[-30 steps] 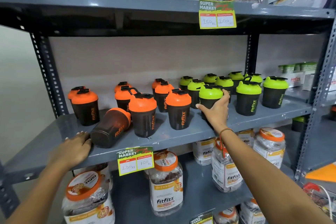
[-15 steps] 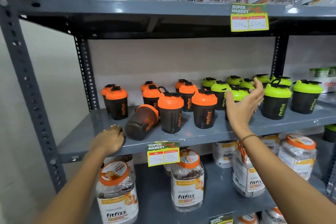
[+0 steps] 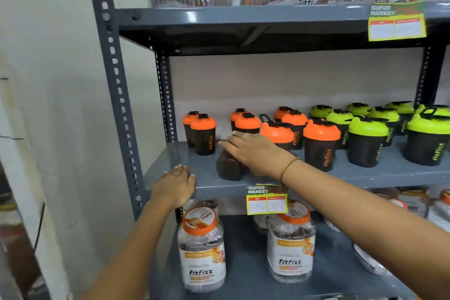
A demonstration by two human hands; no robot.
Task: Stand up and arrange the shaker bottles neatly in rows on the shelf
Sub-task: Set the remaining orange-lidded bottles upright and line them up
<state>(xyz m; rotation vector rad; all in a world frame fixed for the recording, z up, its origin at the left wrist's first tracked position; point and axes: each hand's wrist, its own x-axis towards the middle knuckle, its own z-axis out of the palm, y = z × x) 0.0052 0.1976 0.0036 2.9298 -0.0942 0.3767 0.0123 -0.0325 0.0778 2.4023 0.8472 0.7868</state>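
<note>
1. Reaching across with right hand [image 3: 253,153], fingers straight and loosely spread over the fallen shaker bottle [image 3: 229,167], not yet closed round it.
2. Lying on its side near the shelf [image 3: 170,161] front edge, left of the upright orange-lidded bottles [image 3: 321,141].
3. Curl fingers round the dark body, tip upright, slot into the gap.
4. Keep left hand [image 3: 175,185], fingers draped over the edge, bracing.

Lighting even, moderately bright. Glare on the upper shelf [image 3: 194,16] front; deep shadow beneath it. Price tag [image 3: 397,23] right of it blurred, figures possibly unreadable. Uprights bow at edges.
</note>
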